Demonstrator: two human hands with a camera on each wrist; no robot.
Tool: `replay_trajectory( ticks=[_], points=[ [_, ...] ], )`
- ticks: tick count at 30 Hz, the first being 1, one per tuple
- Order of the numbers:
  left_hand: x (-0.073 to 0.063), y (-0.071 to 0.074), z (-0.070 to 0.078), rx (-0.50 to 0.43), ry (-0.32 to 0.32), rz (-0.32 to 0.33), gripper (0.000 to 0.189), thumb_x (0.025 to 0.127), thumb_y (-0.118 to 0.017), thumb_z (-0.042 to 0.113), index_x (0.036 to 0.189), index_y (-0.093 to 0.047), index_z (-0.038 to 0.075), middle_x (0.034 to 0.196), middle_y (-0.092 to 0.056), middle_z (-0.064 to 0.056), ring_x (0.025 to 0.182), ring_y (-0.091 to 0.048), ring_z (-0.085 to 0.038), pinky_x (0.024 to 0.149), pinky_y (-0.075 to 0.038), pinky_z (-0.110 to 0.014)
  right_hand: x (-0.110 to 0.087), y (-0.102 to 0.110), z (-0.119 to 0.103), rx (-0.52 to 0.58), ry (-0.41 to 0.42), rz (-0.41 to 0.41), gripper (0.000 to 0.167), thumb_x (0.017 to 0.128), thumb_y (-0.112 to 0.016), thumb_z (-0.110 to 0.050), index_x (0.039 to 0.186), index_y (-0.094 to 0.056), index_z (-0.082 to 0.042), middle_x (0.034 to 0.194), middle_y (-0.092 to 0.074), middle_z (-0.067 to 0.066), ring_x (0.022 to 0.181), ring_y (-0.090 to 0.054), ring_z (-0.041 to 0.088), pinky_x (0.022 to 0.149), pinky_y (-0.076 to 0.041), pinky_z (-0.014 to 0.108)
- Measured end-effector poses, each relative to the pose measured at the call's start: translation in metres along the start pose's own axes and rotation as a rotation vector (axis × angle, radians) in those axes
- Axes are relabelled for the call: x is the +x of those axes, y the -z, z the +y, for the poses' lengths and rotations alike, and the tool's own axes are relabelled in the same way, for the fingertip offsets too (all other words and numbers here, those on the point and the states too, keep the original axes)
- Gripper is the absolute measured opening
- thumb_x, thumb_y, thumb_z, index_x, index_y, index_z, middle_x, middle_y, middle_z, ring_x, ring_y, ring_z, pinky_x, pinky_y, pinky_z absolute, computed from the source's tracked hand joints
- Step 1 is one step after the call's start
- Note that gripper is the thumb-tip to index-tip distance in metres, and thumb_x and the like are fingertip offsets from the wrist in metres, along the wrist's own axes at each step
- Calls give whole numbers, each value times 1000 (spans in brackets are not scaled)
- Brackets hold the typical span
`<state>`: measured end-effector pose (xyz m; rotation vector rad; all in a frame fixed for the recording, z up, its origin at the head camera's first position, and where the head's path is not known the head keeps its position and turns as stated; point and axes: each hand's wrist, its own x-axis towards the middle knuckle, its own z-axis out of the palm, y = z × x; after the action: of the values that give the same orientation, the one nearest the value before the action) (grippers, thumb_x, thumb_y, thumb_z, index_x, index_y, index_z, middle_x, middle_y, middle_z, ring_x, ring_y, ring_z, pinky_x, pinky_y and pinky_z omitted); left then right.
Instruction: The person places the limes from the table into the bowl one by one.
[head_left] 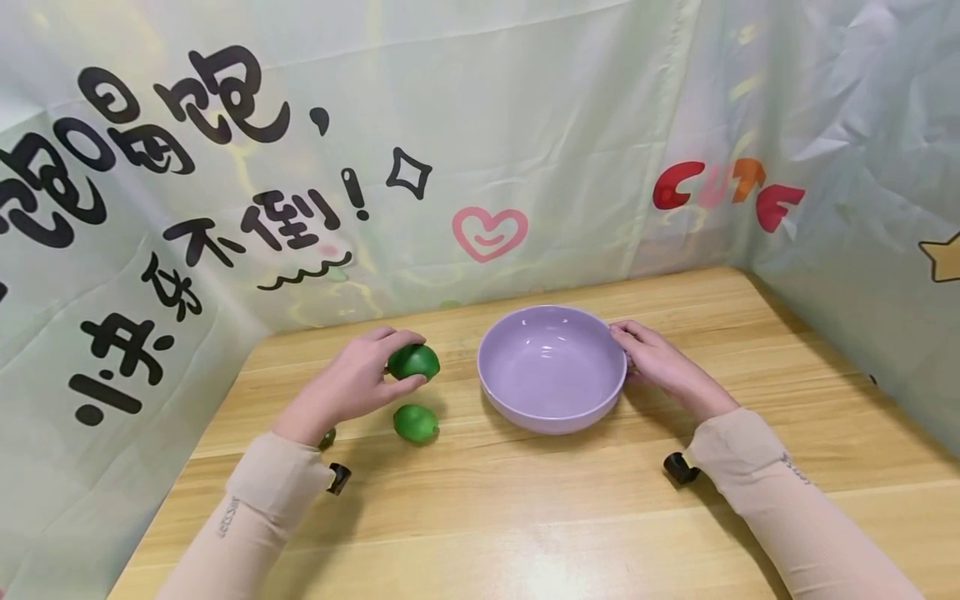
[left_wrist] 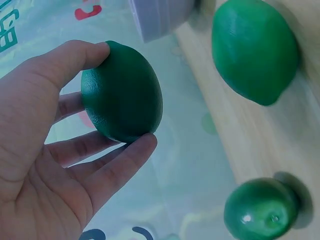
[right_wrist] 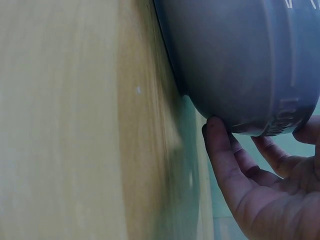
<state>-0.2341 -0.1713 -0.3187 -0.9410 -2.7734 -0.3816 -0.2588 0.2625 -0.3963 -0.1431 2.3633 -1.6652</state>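
Holds one green lime [head_left: 415, 363] of three between thumb and fingers of the left hand [head_left: 360, 377], raised above the table [head_left: 540, 517], long axis sideways, free end pointing toward the right hand [head_left: 660, 360]. Has a second lime [head_left: 416, 423] just nearside of the left hand, tip rightward, a third lime [left_wrist: 261, 210] by the left wrist. Between the hands, grips one lavender bowl [head_left: 551, 367] by its rim with right thumb and fingers
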Motion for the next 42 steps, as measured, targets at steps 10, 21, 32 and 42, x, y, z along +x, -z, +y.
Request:
replay_trajectory(
  ticks=[10, 21, 32, 42],
  points=[
    [20, -4, 14, -29, -25, -18, 51, 95, -82, 35, 139, -67, 13, 126, -70, -12, 102, -69, -25, 87, -60, -42, 1, -1, 0, 9, 0, -8, 62, 119, -28, -39, 162, -31, 6, 161, -38, 35, 144, -50, 50, 110, -56, 48],
    [43, -5, 34, -47, -82, -18, 50, 95, -82, 36, 137, -69, 14, 127, -70, -11, 103, -67, -24, 89, -59, -42, -2, 1, -1, 10, 4, -9, 61, 119, -28, -38, 161, -32, 7, 159, -39, 36, 143, -51, 51, 107, -59, 46],
    [58, -9, 52, -82, -106, -53, 48, 95, -81, 33, 137, -69, 13, 130, -69, -11, 109, -67, -25, 96, -59, -43, -1, 2, 0, 5, 16, -15, 62, 119, -28, -38, 160, -32, 7, 160, -38, 36, 143, -51, 52, 106, -59, 47],
    [72, -21, 68, -84, -151, -94, 52, 94, -83, 33, 140, -68, 12, 127, -68, -10, 104, -67, -22, 88, -60, -35, 1, 2, 3, -11, 46, -13, 60, 119, -28, -36, 159, -33, 8, 154, -43, 37, 135, -59, 50, 94, -63, 37]
  ],
)
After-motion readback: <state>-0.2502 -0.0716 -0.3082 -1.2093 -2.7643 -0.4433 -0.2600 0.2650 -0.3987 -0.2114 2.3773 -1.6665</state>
